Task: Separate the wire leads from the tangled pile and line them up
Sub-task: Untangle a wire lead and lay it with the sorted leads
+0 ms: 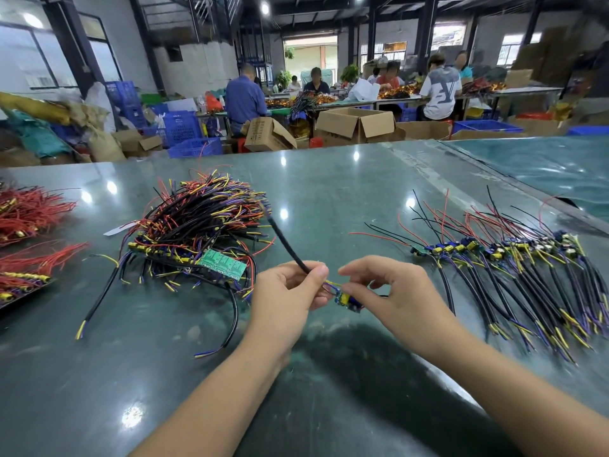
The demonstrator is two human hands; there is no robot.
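Head view: left hand (290,288) pinches a lead's (286,240) black cable while right hand (379,288) pinches its board (347,300). Its cable runs up-left toward the pile (197,232); the row (514,268) lies right of the pile, nearer the right hand.

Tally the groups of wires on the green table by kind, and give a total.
Tangled pile: 1
Lined-up row: 1
Red wire bunches at the left edge: 2
Single lead held in both hands: 1
Loose black leads lying near the pile: 2
Total: 7
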